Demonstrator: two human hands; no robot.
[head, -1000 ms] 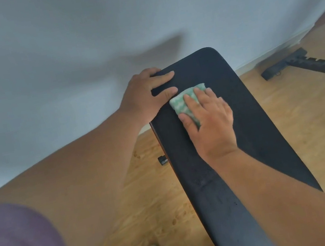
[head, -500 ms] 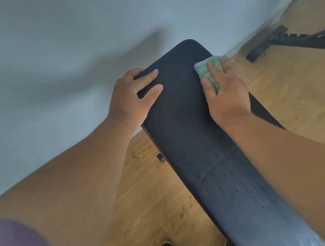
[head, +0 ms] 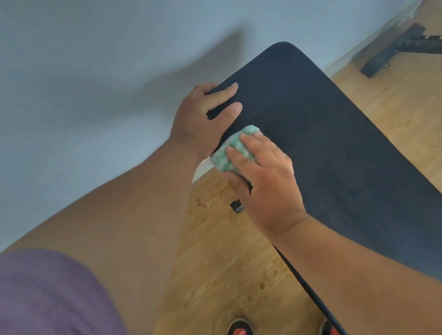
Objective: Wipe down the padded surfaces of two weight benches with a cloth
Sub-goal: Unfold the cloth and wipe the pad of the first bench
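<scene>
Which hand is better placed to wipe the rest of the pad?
Right. The right hand already presses the cloth on the pad; the left hand grips the pad's edge, probably steadying it.

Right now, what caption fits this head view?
Right hand presses a green cloth on the bench pad's left edge; left hand steadies its top.
</scene>
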